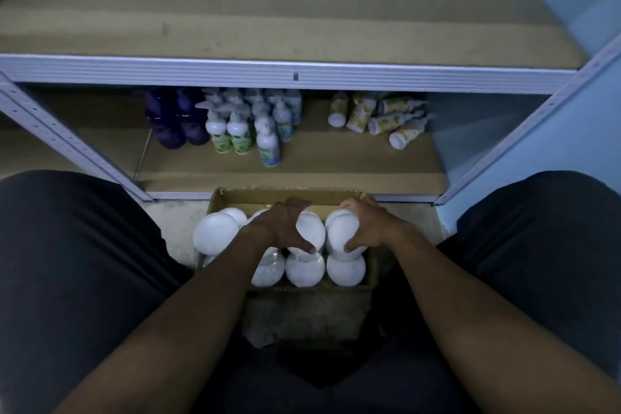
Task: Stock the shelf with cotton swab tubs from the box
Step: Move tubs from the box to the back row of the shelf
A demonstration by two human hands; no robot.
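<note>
An open cardboard box (pixel 289 196) sits on the floor between my knees, filled with several round white-lidded cotton swab tubs. My left hand (pixel 280 228) grips one tub (pixel 311 232) near the box's middle. My right hand (pixel 368 228) grips another tub (pixel 341 232) at the box's right side. Both tubs stand a little higher than the tubs around them. More tubs (pixel 305 269) lie in the near row, and one large lid (pixel 215 235) shows at the left. The wide upper shelf board (pixel 268 10) above the box is bare.
On the lower shelf (pixel 302 161) stand purple bottles (pixel 178 124), white pump bottles (pixel 242 131), and a group of tipped-over yellow-patterned bottles (pixel 379 118). Grey metal shelf uprights (pixel 67 138) flank the box. A blue wall (pixel 571 111) is at the right. My dark-clothed knees frame both sides.
</note>
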